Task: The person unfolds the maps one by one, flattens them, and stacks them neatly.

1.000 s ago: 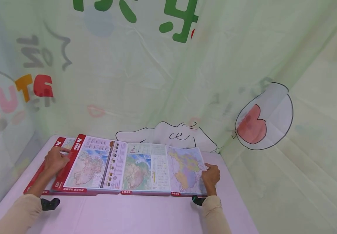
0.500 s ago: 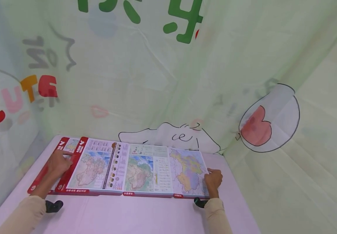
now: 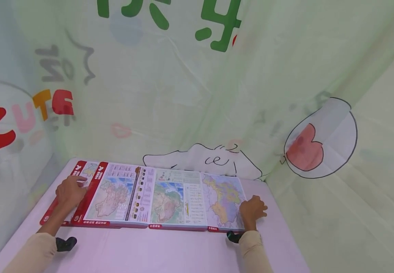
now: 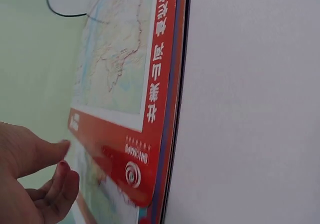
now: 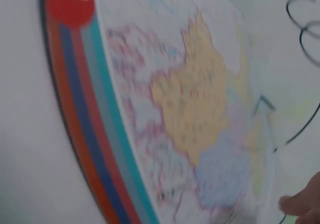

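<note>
Several printed map sheets lie side by side, overlapping, along the back of the table. The far-left map sheet point(image 3: 89, 169) has a red border and is partly covered by another red-bordered map sheet point(image 3: 115, 197). A relief map sheet point(image 3: 166, 204) sits in the middle, and a coloured map sheet point(image 3: 222, 197) at the right end. My left hand point(image 3: 70, 191) is over the two red borders; in the left wrist view its thumb and fingers hold nothing. My right hand point(image 3: 252, 209) is beside the right map's outer edge, fingers spread and holding nothing.
A pink-white cloth covers the table point(image 3: 142, 250). Behind and beside it hangs a pale green curtain point(image 3: 169, 94) with printed letters and drawings. A dark strap piece point(image 3: 66, 244) shows at the left wrist, another dark strap piece point(image 3: 234, 237) at the right.
My right hand has come off the right map's edge and its fingers have spread. My left hand stays over the red borders. The whole scene has shifted rightward in the head view.
</note>
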Demonstrator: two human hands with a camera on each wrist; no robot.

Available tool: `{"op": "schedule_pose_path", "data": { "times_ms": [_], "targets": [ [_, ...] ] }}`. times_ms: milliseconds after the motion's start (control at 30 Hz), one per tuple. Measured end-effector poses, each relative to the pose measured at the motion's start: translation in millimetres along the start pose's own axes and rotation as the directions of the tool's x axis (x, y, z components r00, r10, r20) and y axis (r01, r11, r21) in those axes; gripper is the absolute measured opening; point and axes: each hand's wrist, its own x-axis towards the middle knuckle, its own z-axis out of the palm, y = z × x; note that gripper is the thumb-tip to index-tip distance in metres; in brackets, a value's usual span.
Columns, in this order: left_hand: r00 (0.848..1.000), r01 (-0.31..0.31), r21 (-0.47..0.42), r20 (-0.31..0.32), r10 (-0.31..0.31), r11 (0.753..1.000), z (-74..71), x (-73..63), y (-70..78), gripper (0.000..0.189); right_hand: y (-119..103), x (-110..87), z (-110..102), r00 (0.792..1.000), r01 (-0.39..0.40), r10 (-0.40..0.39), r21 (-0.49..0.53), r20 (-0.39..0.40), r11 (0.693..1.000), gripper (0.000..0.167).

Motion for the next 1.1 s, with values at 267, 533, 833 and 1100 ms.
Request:
{"op": "schedule_pose_path", "data": {
  "times_ms": [267, 533, 833, 1100],
  "targets": [
    [0.978, -0.173, 0.106, -0.101, 0.184, 0.979, -22.3, -24.2, -33.5, 0.055, -108, -58.7, -6, 0.908, 0.416, -0.419, 0.137, -0.002, 0.899, 0.057],
    [0.916, -0.388, 0.215, -0.020, 0.401, 0.896, 4.5, -30.0, -54.8, 0.073, -180, -166.0, 17, 0.579, 0.733, -0.713, 0.131, 0.395, 0.668, 0.081],
    [0.898, -0.436, 0.219, 0.045, 0.437, 0.873, 20.2, -33.5, -43.6, 0.071, -181, -213.1, 46, 0.402, 0.816, -0.663, 0.081, 0.632, 0.572, 0.093],
    [0.894, -0.440, 0.244, 0.026, 0.448, 0.864, 13.4, -50.8, -58.4, 0.076, -190, -214.6, 48, 0.381, 0.810, -0.663, 0.114, 0.645, 0.576, 0.091]
  ]
}}
